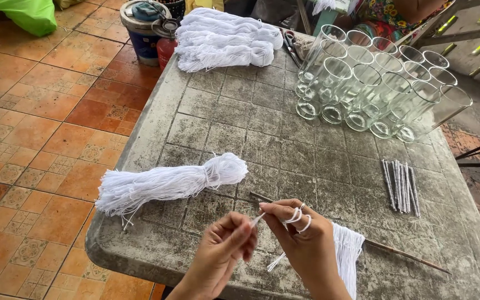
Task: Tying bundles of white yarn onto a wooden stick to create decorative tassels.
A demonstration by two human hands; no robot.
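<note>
My left hand (223,253) and my right hand (301,239) meet over the near edge of a worn grey table (240,119). Both pinch one white string (258,218) stretched between the fingertips. The string loops around my right fingers and trails down. Under my right hand lies a thin dark stick (401,254) with a fringe of white strings (346,253) hanging from it. A loose bundle of white string (168,183) lies to the left of my hands.
Several tall clear glasses (373,83) stand at the far right. A small row of wrapped sticks (401,186) lies at the right. A pile of white string skeins (223,39) and scissors (291,44) sit at the far edge. A bucket (140,28) stands on the tiled floor.
</note>
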